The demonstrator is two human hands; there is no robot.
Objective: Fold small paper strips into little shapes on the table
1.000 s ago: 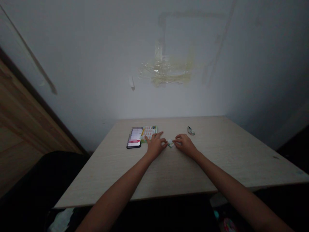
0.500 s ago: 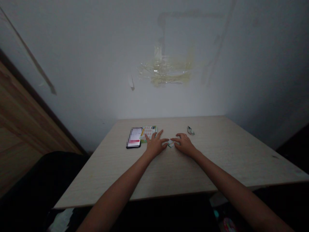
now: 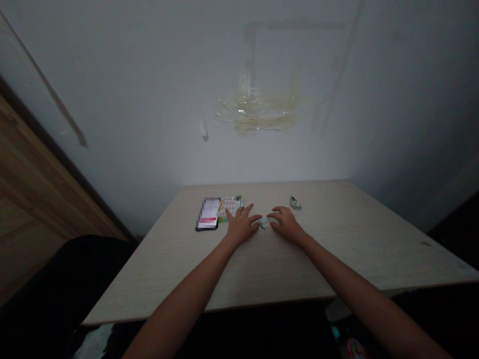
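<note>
A small piece of folded paper point(image 3: 265, 224), pale with green, lies on the table between my hands. My left hand point(image 3: 240, 227) has its thumb and index finger at the paper's left edge, while its other fingers spread towards a printed leaflet point(image 3: 230, 204). My right hand point(image 3: 287, 223) bends in from the other side, thumb and index finger at the paper's right edge. The fingertips partly cover the paper, and its exact folds are too small to make out.
A phone point(image 3: 208, 215) with a lit screen lies at the leaflet's left side. Beyond my right hand sits a small crumpled or folded paper piece point(image 3: 295, 202). The pale wooden table point(image 3: 262, 279) meets a wall with old clear tape point(image 3: 262, 114).
From one second ago, both index fingers have straightened and lie less tightly against the thumbs. The paper stays in nearly the same spot; the hands have barely shifted.
</note>
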